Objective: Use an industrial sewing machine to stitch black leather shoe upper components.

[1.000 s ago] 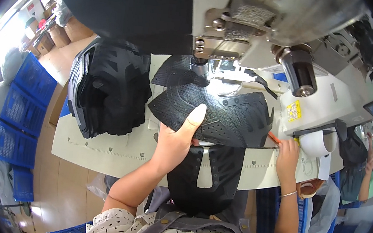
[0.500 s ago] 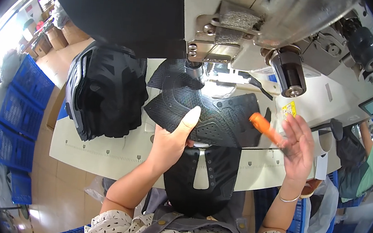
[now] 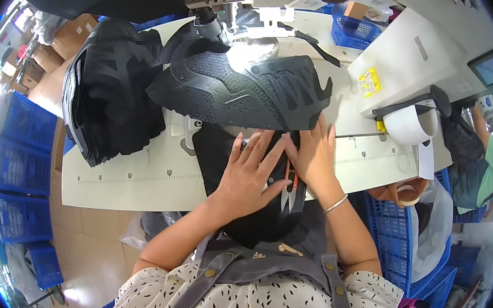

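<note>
My left hand (image 3: 248, 175) lies with fingers spread on a smooth black piece (image 3: 214, 150) that hangs over the table's front edge. Beside it, my right hand (image 3: 316, 161) is stretched out flat, its fingertips at the lower edge of a textured black shoe upper (image 3: 229, 92). The upper rests under the sewing machine's needle area (image 3: 231, 29), where a bright lamp shines. Thread snips (image 3: 291, 189) with orange on the handles show between my hands, blades toward me; my right hand partly covers them, and I cannot tell whether it grips them.
A tall stack of black shoe pieces (image 3: 115, 92) stands at the left of the table (image 3: 134, 193). At the right are a white roll (image 3: 410, 124) and the machine's small screen (image 3: 490, 65). Blue crates (image 3: 25, 176) are piled at left; another person (image 3: 491, 174) is at far right.
My left hand has let go of the textured upper and lies lower. My right hand has come in from the right. The machine and table appear shifted because the view moved.
</note>
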The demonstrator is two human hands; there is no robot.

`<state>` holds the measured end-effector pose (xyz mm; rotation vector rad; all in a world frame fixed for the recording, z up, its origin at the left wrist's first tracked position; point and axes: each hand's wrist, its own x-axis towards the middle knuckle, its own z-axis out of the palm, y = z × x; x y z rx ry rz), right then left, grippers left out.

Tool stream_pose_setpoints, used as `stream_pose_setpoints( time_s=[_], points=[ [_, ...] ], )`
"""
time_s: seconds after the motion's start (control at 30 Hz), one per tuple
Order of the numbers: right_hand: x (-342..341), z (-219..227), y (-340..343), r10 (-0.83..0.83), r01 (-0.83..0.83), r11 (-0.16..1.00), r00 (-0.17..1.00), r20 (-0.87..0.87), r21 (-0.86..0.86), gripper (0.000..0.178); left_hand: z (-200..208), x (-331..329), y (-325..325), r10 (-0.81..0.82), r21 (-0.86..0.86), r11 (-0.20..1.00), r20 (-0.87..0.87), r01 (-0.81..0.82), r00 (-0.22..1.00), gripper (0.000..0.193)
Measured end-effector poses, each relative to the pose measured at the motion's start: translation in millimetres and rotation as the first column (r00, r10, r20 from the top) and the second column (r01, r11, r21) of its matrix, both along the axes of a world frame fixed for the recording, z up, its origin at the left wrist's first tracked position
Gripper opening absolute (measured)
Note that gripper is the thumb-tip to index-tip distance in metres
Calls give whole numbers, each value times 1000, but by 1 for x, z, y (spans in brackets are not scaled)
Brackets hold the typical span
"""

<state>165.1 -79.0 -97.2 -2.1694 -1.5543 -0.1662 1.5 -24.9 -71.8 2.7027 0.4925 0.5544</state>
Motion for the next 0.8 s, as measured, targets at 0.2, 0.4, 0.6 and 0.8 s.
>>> stream_pose_setpoints(
  time_s=[0.2, 0.4, 0.6, 0.8],
  points=[
    [8, 6, -12, 77, -84, 989, 995, 61, 124, 33, -19, -2, -1, -81, 205, 973, -110, 103, 991, 58],
    [21, 38, -51, 656, -631, 751, 682, 322, -194, 36, -21, -6, -1, -63, 216, 972, -155, 96, 986, 53],
    [40, 40, -45, 696, -707, 685, 564, 445, -176, 20, -24, -2, -1, -55, 221, 972, -110, 79, 992, 54],
    [79, 35, -61, 592, -594, 795, 717, 367, -122, 10, -14, -2, -2, -58, 176, 981, -101, 76, 993, 57]
  ],
)
